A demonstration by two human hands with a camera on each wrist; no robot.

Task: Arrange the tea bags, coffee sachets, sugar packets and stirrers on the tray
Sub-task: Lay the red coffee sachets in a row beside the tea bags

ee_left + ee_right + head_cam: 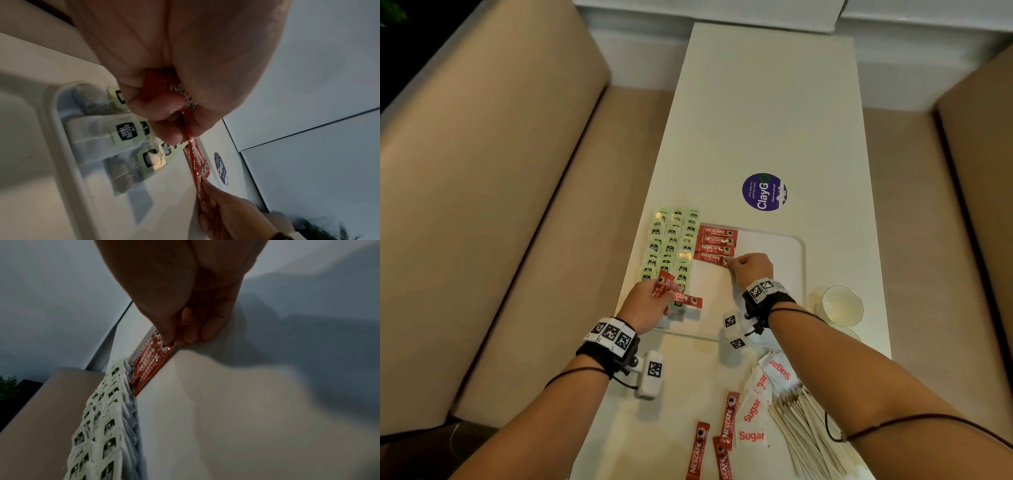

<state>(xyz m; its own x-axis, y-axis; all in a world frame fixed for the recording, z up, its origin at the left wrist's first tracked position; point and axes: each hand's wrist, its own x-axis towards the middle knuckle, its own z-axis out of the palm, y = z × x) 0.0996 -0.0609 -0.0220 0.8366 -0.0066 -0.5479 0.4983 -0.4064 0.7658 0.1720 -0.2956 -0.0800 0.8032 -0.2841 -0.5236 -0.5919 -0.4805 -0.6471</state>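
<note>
A white tray [796, 274] lies mid-table. Several green-tagged tea bags [671, 246] fill its left side in rows. Beside them, red coffee sachets [717, 240] lie stacked in a column. My right hand [751, 269] pinches the right end of the nearest sachet [710, 258] in that column, thumb and forefinger on it [167, 347]. My left hand [645, 305] grips two more red sachets [681, 294] over the tray's near-left part; the left wrist view shows them held in curled fingers [164, 104]. Loose sachets [726, 431], sugar packets [756, 404] and wooden stirrers [808, 431] lie near me.
A round purple sticker [763, 192] sits on the white table [774, 102] beyond the tray. A clear glass [842, 305] stands right of the tray. Beige sofa seats [500, 171] flank the table on both sides.
</note>
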